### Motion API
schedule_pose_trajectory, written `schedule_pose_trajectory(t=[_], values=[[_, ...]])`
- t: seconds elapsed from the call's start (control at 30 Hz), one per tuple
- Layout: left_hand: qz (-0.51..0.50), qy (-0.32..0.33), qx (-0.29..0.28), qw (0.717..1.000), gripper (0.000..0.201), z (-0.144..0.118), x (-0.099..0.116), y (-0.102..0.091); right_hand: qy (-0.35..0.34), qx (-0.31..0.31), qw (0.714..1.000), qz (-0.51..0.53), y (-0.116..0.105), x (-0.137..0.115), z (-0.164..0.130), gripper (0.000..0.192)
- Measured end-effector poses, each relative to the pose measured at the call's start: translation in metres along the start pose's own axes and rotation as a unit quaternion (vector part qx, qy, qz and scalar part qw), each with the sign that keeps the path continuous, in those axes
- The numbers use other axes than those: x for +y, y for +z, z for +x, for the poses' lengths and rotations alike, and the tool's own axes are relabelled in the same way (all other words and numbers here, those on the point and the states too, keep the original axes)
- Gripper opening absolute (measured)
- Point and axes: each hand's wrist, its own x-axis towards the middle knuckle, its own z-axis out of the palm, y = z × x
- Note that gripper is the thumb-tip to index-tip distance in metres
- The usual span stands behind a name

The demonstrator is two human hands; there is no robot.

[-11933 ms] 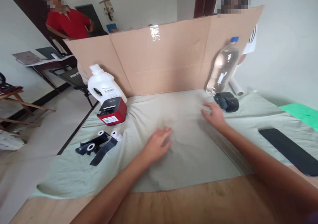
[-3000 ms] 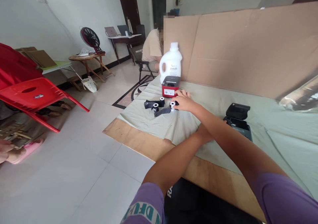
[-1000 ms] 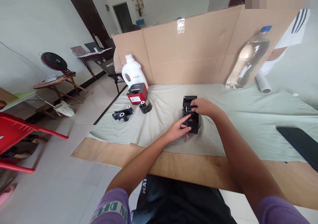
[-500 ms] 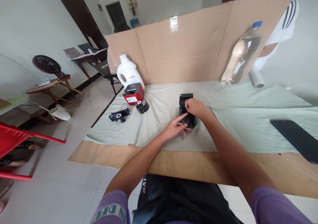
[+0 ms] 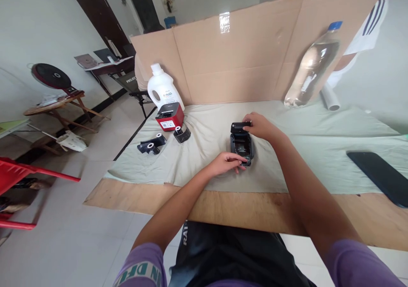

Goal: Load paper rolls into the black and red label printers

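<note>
A small black printer (image 5: 241, 144) lies on the pale green cloth (image 5: 287, 151) with its lid swung open toward the back. My right hand (image 5: 259, 125) rests on the top edge of that lid. My left hand (image 5: 225, 163) grips the printer's near end with its fingertips. The open bay between my hands looks dark; I cannot tell what is inside it.
A red printer (image 5: 169, 116), a white jug (image 5: 162, 91) and paper rolls in black wrappers (image 5: 151, 142) sit at the left. A clear bottle (image 5: 310, 68) leans on the cardboard screen (image 5: 236, 53). A black phone (image 5: 381, 176) lies at right. Another person's sleeve (image 5: 366, 19) shows behind.
My right hand has moved from the printer's body up to its lid, and the lid now stands open. My left hand has slid to the near end.
</note>
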Motion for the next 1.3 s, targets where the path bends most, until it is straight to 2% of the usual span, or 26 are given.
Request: schedule_pose_trajectory(t=[0.17,0.23,0.37,0.47,0.67,0.8,0.93,1.03,1.3], values=[[-0.002,-0.002,-0.018,1.0,0.043,0.0,-0.001,-0.002,0.011,-0.148,0.989,0.003,-0.02,-0.016,-0.01,0.02],[-0.003,-0.003,-0.022,1.0,0.043,0.001,-0.003,-0.003,0.02,-0.179,0.983,0.032,-0.024,-0.023,-0.013,0.019],[0.008,-0.001,-0.033,0.999,0.042,0.001,-0.005,-0.005,0.031,-0.15,0.987,0.053,-0.019,-0.025,-0.011,0.035],[0.013,0.005,-0.044,0.999,0.039,0.001,-0.006,-0.006,0.061,-0.178,0.982,0.035,-0.007,-0.021,-0.005,0.045],[0.015,-0.001,-0.038,0.999,0.033,0.002,-0.007,-0.004,0.103,-0.218,0.967,0.086,0.006,-0.016,-0.003,0.047],[0.011,0.002,-0.036,0.999,0.029,0.003,-0.009,-0.004,0.126,-0.25,0.957,0.07,0.004,-0.015,-0.002,0.052],[0.015,0.001,-0.03,0.999,0.028,0.003,-0.01,-0.004,0.179,-0.311,0.932,0.05,0.0,-0.017,0.011,0.06],[0.021,0.004,-0.032,0.999,0.028,0.003,-0.009,-0.003,0.191,-0.339,0.921,0.019,-0.004,-0.024,0.02,0.064],[0.051,0.036,-0.021,0.998,0.03,0.003,-0.009,-0.002,0.208,-0.337,0.918,-0.034,-0.013,-0.05,0.016,0.062]])
